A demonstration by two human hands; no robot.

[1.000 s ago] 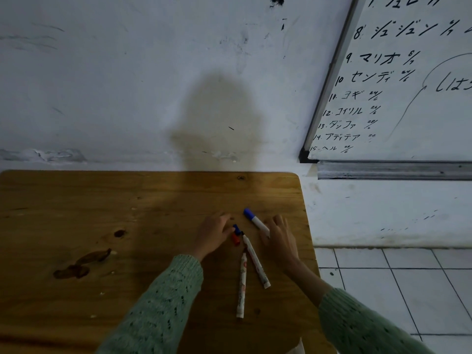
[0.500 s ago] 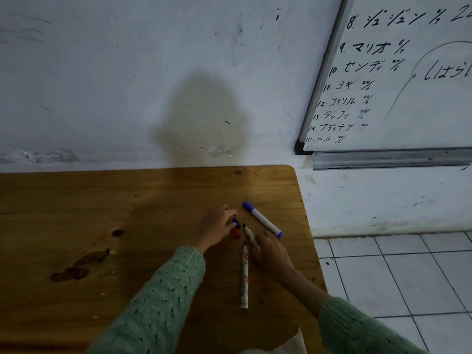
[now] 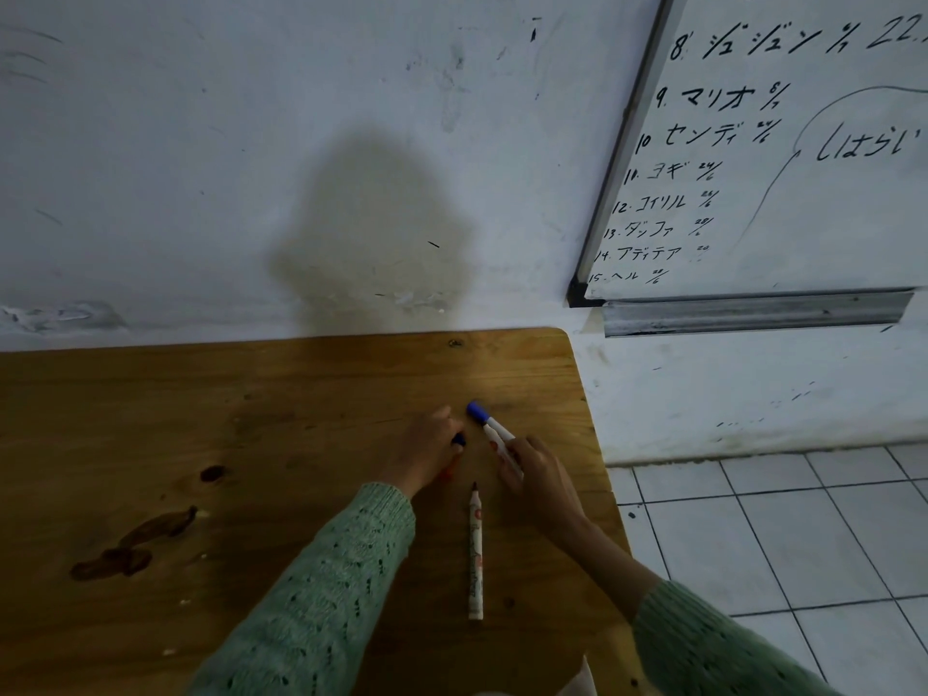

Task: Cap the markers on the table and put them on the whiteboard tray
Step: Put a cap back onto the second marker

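Observation:
On the wooden table (image 3: pixel 251 419) a white marker with a blue cap (image 3: pixel 483 418) lies at an angle. My right hand (image 3: pixel 540 477) grips a second white marker (image 3: pixel 504 454), its bare tip pointing toward my left hand. My left hand (image 3: pixel 424 452) pinches a small blue cap (image 3: pixel 458 439) at its fingertips. A red cap (image 3: pixel 447 473) shows just under that hand. A third uncapped marker (image 3: pixel 475 550) lies alone on the table between my forearms, dark tip pointing away from me. The metal whiteboard tray (image 3: pixel 753 313) is up at the right.
The whiteboard (image 3: pixel 828 193) with handwriting hangs on the wall above the tray. The table's right edge (image 3: pixel 597 444) drops to a white tiled floor (image 3: pixel 803 535). Dark stains (image 3: pixel 130 545) mark the wood at the left.
My right hand has closed on the uncapped marker and drawn it up beside the blue-capped one. My left hand has taken the blue cap in its fingertips.

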